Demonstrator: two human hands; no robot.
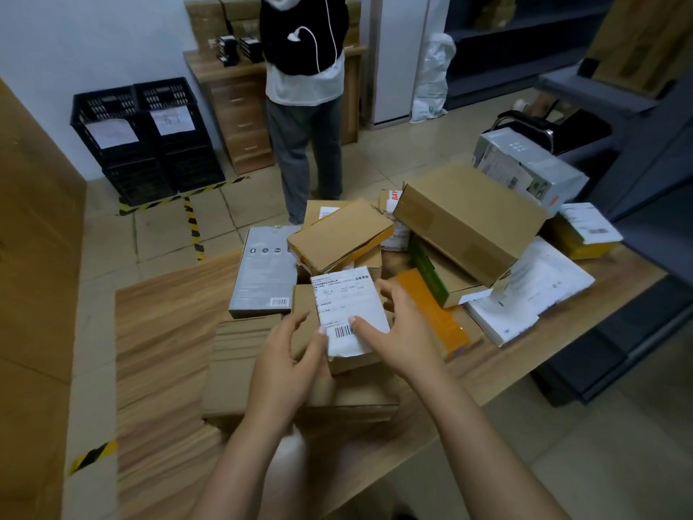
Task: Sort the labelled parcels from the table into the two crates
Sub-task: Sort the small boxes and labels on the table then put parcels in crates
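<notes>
Labelled parcel (pixel 348 305): likely light, stiff; best held by edges.
Left hand (pixel 288 356), right hand (pixel 403 332): clasping its 2 sides.

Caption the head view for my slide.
Left hand and right hand hold a labelled parcel at the box-strewn table; black crates stand beyond.

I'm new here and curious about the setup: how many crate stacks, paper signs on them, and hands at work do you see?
Black crate stacks: 2
Paper signs: 2
Hands, left hand and right hand, both holding the labelled parcel: 2
Total: 6
</notes>
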